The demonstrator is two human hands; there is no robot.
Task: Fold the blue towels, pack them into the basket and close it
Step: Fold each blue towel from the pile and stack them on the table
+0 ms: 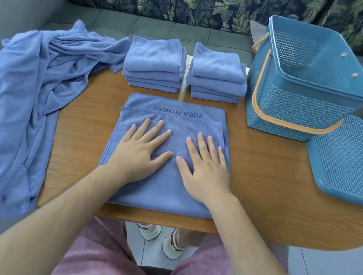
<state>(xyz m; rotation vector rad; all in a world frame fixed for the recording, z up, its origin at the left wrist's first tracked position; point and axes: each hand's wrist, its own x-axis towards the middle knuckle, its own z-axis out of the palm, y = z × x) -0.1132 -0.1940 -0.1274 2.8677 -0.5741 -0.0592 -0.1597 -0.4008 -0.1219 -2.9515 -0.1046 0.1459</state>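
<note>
Far left of the flat-folded blue microfibre towel [162, 191], a rumpled heap of loose blue towels [15, 99] spills off the round-cornered wooden table [263, 186]. On the towel, left hand [142, 150] and right hand [204, 164] press flat, fingers straight and spread. Its lettering reads "YOGA FITNESS", upside down from here. Behind it sit two folded-towel stacks [155, 62]. Right of it stands an open blue perforated plastic basket [300, 103] with orange handles, with a matching perforated lid [350, 164] beside it.
</note>
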